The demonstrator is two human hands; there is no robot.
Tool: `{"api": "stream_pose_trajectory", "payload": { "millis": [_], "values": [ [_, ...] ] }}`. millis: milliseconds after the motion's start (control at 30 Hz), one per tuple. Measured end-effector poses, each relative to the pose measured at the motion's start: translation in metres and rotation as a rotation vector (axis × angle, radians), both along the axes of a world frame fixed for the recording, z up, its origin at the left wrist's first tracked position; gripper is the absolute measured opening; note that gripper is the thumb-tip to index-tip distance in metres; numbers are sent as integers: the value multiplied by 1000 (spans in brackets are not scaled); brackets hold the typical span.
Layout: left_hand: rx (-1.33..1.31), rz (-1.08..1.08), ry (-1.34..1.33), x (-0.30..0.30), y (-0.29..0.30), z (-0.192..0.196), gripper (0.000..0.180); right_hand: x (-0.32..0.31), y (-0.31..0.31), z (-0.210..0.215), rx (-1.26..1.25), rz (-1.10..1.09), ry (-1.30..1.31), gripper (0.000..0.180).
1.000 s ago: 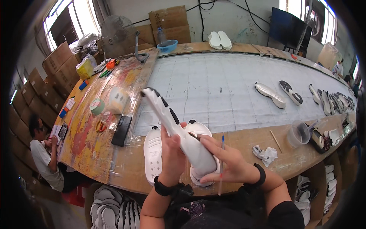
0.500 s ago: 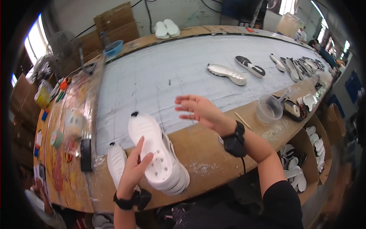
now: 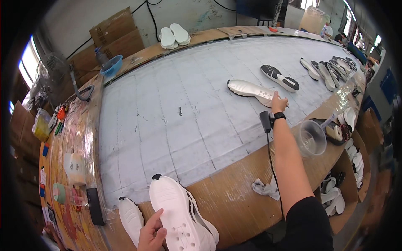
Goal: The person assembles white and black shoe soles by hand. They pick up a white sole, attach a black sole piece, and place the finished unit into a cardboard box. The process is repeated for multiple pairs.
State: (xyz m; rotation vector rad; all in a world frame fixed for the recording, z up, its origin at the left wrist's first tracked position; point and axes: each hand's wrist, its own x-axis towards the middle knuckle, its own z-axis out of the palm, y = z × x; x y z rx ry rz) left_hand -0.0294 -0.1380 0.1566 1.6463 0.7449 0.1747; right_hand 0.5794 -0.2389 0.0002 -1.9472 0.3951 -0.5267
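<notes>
My right hand (image 3: 279, 103) reaches far over the table, its fingers closed on the heel end of a white shoe sole (image 3: 250, 90) with a dark toe tip. The fingers partly hide that heel. At the near edge, my left hand (image 3: 151, 233) has its thumb and index finger apart. It rests against the left side of a stack of white shoe soles (image 3: 178, 209) with small round holes in the heel. Another white sole (image 3: 130, 217) lies just left of that hand, partly covered by it.
A dark-bottomed sole (image 3: 279, 78) lies beyond my right hand, with several more soles (image 3: 331, 73) farther right. A clear plastic cup (image 3: 311, 139) and a crumpled white cloth (image 3: 266, 188) flank my right forearm. Boxes of soles (image 3: 333, 198) stand below the table's right edge.
My right hand has moved away to the right and closed on the white sole's heel. My left hand stays by the stack, which sits lower in view as the camera has shifted.
</notes>
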Motion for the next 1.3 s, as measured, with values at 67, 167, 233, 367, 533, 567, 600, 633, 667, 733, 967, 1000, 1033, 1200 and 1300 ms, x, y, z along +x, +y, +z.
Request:
{"api": "stream_pose_trajectory", "payload": {
  "millis": [67,167,233,367,533,567,600,633,667,733,967,1000,1033,1200,1300],
  "values": [
    [-3,36,28,1,5,0,38,8,-2,-1,41,28,6,72],
    [69,121,-33,-8,16,-14,39,5,4,-2,77,339,156,73],
    [168,114,-103,-8,15,-9,37,-2,12,-3,57,870,261,68],
    [192,65,-142,8,18,17,33,-114,56,56,762,1080,780,38],
    [119,209,-415,32,37,13,45,-264,14,144,659,1589,780,44],
    [215,272,-477,44,39,15,46,-286,-3,150,605,1623,639,43],
    [316,359,-520,49,40,19,48,-308,-15,153,566,1685,551,45],
    [235,416,-589,52,37,28,46,-331,-28,161,502,1684,501,49],
    [162,473,-663,50,31,44,45,-348,-40,162,425,1796,316,55],
    [17,494,-751,47,27,57,42,-365,-65,156,123,1806,-182,62],
    [-226,390,-822,41,9,86,38,-377,-87,168,-97,1781,-650,53],
    [-215,341,-868,43,5,81,37,-376,-83,168,214,1859,-229,50],
    [-202,287,-912,44,1,76,38,-377,-77,172,532,1854,195,48],
    [201,229,-912,58,-49,65,65,-399,-59,175,1087,1824,839,44],
    [-21,246,-922,47,-46,49,69,-420,-57,183,1001,1737,659,45]
  ]
}}
